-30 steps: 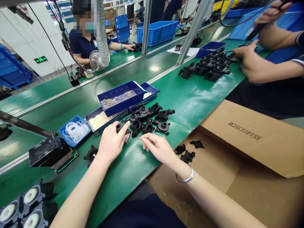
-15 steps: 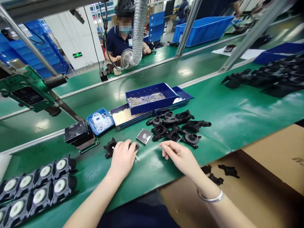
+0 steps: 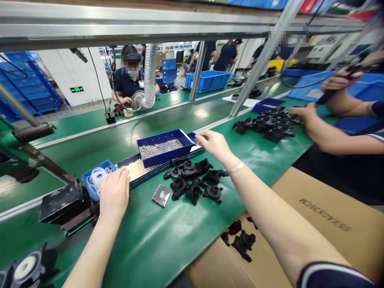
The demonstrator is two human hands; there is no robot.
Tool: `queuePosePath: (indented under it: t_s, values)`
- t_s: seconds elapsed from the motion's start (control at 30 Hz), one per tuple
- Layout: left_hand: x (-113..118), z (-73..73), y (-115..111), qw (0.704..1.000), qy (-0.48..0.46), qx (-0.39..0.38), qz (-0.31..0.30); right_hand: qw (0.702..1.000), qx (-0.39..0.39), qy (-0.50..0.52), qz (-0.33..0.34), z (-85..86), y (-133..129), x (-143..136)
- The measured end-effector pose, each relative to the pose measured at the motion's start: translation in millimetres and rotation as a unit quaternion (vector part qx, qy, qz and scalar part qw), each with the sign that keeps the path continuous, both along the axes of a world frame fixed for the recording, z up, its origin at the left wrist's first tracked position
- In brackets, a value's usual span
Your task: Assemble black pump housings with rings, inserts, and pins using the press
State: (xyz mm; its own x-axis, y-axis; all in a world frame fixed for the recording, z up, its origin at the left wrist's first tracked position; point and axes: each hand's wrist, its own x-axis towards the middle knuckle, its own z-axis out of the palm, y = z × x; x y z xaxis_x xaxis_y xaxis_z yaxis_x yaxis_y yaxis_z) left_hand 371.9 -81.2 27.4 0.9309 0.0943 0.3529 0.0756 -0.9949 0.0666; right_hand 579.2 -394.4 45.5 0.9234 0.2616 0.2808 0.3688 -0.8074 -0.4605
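My left hand (image 3: 114, 192) is over the near left end of a bin of small cream-coloured pieces (image 3: 135, 169), beside a blue tray of white rings (image 3: 97, 178). Its fingers are bent and close together; anything inside them is hidden. My right hand (image 3: 215, 147) reaches to the right end of the bins, with thumb and forefinger pinched above some white pieces (image 3: 196, 147). What the pinch holds, if anything, is too small to make out. Between my hands stands a dark blue bin (image 3: 165, 154) of metal pins. Several black plastic housings (image 3: 193, 190) lie in front of it.
A small square plate (image 3: 162, 195) lies on the green bench. At left are a black block (image 3: 64, 204) and a housing with a white ring (image 3: 25, 267). More black parts (image 3: 273, 122) are piled at right, by a co-worker's hands (image 3: 309, 114). A cardboard box (image 3: 327, 212) sits below the edge.
My left hand has moved from a black part on the bench to the cream-piece bin. My right hand has reached forward to the white pieces. The view has swung right, showing a co-worker's arms.
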Motion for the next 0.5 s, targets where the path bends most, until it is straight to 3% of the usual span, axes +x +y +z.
queuePosePath:
  t_s: [0.1,0.23,0.37,0.5]
  values:
    - [49.7,8.0,0.2,0.989,0.144,0.038,-0.006,0.996,-0.075,0.051,0.025,-9.5,11.7,53.7]
    - [95.4,-4.5,6.0,0.975,0.217,0.039,-0.003,0.983,-0.125,0.109,0.074,-36.4,25.3,86.4]
    - [104.0,-17.5,14.1,0.968,0.246,0.037,0.008,0.977,-0.116,0.145,0.101,-56.4,22.4,102.6]
    - [103.6,-19.2,16.7,0.963,0.267,0.023,0.014,0.978,-0.054,0.174,0.097,-65.8,14.3,112.8]
